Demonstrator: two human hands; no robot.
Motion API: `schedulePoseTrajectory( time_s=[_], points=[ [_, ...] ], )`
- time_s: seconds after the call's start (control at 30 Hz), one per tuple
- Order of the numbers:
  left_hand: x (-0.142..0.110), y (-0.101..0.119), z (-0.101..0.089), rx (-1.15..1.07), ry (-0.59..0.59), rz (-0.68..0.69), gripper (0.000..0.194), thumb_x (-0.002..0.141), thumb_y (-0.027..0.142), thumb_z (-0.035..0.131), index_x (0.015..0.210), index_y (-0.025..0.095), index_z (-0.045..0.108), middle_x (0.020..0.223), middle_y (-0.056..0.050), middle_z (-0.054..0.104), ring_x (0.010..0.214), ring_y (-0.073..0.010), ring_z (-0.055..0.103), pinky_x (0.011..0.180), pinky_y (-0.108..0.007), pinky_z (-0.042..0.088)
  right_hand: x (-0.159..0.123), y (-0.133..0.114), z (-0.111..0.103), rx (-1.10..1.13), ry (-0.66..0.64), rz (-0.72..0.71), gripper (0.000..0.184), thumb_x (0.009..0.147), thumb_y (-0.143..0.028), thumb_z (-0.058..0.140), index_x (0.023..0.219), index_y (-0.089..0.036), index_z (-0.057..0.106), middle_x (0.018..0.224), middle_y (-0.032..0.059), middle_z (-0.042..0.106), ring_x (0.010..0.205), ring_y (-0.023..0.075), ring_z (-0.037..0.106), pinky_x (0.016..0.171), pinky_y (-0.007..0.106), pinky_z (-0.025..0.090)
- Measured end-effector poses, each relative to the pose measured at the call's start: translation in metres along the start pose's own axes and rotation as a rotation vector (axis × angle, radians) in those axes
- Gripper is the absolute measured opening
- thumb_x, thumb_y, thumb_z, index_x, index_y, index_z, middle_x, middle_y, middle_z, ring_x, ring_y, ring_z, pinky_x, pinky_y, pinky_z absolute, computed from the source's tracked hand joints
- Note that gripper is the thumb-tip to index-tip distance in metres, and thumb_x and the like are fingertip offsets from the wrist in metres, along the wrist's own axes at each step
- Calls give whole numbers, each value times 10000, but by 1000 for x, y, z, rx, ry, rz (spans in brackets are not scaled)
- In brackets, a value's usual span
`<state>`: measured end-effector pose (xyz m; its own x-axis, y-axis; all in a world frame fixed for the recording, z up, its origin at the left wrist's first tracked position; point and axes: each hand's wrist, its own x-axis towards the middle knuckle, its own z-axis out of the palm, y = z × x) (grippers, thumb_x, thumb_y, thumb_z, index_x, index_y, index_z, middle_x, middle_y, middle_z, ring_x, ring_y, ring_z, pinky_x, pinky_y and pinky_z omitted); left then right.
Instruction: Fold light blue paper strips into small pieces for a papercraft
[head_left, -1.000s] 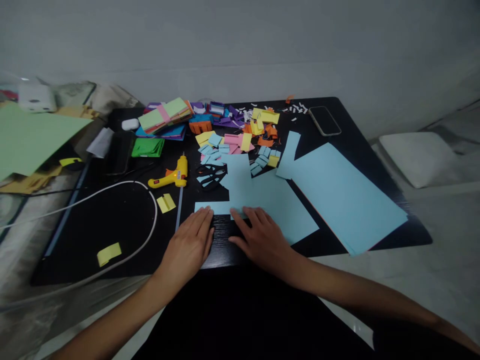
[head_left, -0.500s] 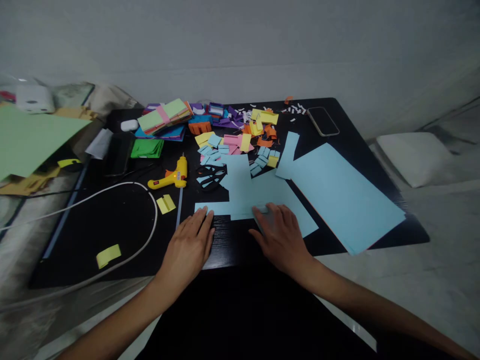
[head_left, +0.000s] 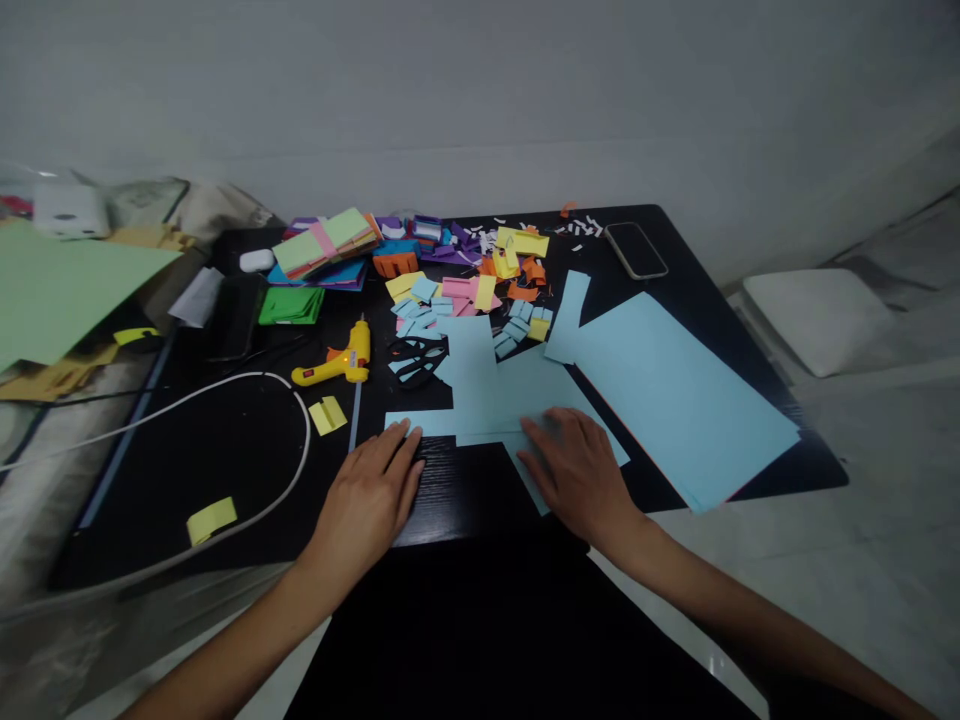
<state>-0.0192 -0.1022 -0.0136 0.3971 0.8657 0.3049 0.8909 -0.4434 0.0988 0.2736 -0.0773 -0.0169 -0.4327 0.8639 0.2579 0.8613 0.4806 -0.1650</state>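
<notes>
My left hand (head_left: 371,490) lies on the table's front part, fingers stretched out, with its fingertips on the left end of a light blue paper strip (head_left: 420,423). The strip runs right to a larger light blue sheet (head_left: 474,370). Over another light blue sheet (head_left: 525,385), my right hand (head_left: 581,470) rests palm down with its fingers extended and slightly blurred. Its palm hides part of that paper, whose corner shows below the thumb. Black-handled scissors (head_left: 417,360) lie left of the sheets, on small light blue pieces.
A yellow glue gun (head_left: 345,358) and a white cable (head_left: 300,450) lie left. Folded paper pieces (head_left: 472,290) are heaped at the back. Large light blue sheets (head_left: 682,400) lie right, past a loose strip (head_left: 568,315). A phone (head_left: 636,250) is at back right.
My right hand has shifted right across the paper, uncovering more light blue paper below its thumb. My left hand stays at the strip's end. The whole view has shifted slightly.
</notes>
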Motion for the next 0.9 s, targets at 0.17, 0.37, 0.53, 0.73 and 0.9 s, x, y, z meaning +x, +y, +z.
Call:
schedulePoseTrajectory(
  time_s=[0.17, 0.37, 0.53, 0.73, 0.9],
  points=[
    [11, -7, 2, -26, 9, 27, 281, 1039, 224, 534, 1239, 101, 688, 1225, -187, 714, 1050, -315, 699, 927, -499, 589, 21, 8, 3, 114, 51, -81, 204, 1034, -267, 577, 1114, -130, 705, 1199, 193, 663, 1141, 339, 602, 952, 507, 555],
    [33, -10, -1, -62, -49, 99, 213, 1045, 277, 541, 1069, 116, 678, 1092, -154, 705, 959, -294, 670, 833, -460, 580, 42, 14, 9, 172, 30, -311, 147, 1020, -107, 564, 1029, -145, 706, 1025, 107, 721, 962, 247, 639, 871, 395, 552],
    [53, 2, 2, -92, -142, 217, 204, 1029, 304, 586, 1145, 149, 652, 1102, -126, 703, 959, -273, 673, 806, -403, 554, 48, 15, 10, 115, 34, -389, 200, 987, -21, 527, 970, -144, 684, 980, 117, 720, 894, 246, 634, 835, 394, 538],
    [73, 5, 4, -77, -95, 305, 165, 1047, 234, 525, 1062, 161, 673, 893, -77, 704, 779, -230, 656, 672, -344, 502, 67, 10, -10, 466, 60, -217, 132, 1042, -214, 557, 981, -177, 667, 938, 100, 720, 892, 238, 675, 820, 385, 555],
    [95, -9, -15, -505, -75, 100, 203, 1055, 272, 513, 1020, 180, 692, 877, -42, 719, 778, -173, 662, 695, -284, 488, 103, 13, -31, 1085, 134, 180, 244, 971, -426, 687, 1086, -212, 711, 1060, 74, 753, 978, 225, 717, 873, 389, 584]
  ],
)
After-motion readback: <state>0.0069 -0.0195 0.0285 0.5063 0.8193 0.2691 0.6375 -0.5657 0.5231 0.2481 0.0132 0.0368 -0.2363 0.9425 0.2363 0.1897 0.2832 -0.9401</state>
